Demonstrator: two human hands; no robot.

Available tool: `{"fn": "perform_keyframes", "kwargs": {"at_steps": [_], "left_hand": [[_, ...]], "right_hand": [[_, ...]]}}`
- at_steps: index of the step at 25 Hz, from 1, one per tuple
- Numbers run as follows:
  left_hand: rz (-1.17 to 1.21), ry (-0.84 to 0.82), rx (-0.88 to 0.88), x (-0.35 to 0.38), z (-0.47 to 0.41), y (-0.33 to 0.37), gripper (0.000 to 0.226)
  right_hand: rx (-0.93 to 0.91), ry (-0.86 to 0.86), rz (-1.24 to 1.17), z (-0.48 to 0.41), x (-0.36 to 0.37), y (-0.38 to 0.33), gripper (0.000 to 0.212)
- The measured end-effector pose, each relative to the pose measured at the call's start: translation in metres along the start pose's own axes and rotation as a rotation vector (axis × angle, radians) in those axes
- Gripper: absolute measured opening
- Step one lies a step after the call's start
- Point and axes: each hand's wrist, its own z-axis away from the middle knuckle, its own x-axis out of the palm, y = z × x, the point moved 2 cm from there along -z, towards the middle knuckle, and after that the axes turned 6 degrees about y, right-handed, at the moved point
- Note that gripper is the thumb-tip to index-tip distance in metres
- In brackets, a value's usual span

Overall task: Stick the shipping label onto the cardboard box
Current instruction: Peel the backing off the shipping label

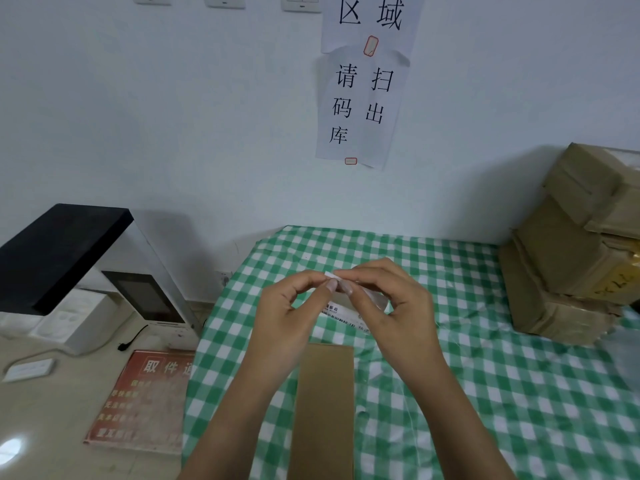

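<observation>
Green-and-white checked cloth point(519, 393) is spread over the table, and a plain brown box point(323, 410) is laid flat on it, long side running away from the camera, right at the bottom middle of the view. Both hands are held up over the far end of the box, not touching it.

The label point(341, 311) is pinched between them: the left hand point(287, 306) is closed on its top edge with thumb and forefinger, and the right hand point(384, 296) is closed on the same edge just beside, fingertips nearly touching. A small white corner is seen poking out above the fingers. The rest of the label hangs down below the hands, with some printed black text showing, too blurry to be read. Whether the backing is partly peeled can't be told from here.

A stack of taped cardboard parcels point(581, 244) is piled against the wall at the right edge of the table. On the left, on a beige counter, a black-and-white scanner stand point(86, 265) with a dark screen is set, and a red sign point(142, 400) is laid flat in front of it. Paper notices point(363, 95) with big black characters are stuck on the wall above.
</observation>
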Motion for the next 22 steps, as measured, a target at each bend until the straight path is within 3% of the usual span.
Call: {"fn": "perform_keyframes", "kwargs": {"at_steps": [6,12,15,22], "left_hand": [[0.001,0.041,0.023,-0.0015,0.0031,0.0020,0.039],[0.031,0.060,-0.078,-0.0012,0.0050,-0.0009,0.030],[0.046,0.066,-0.101,-0.0001,0.0057,-0.0011,0.037],[-0.024,0.057,0.008,-0.0028,0.0071,-0.0033,0.024]], "right_hand": [[-0.022,-0.001,-0.006,-0.0004,0.0018,-0.0022,0.013],[0.000,0.004,-0.023,0.0023,0.0063,-0.0023,0.012],[0.003,0.022,-0.030,0.0051,0.0078,-0.0018,0.013],[0.074,0.022,-0.116,0.0059,0.0067,0.0032,0.017]]}}
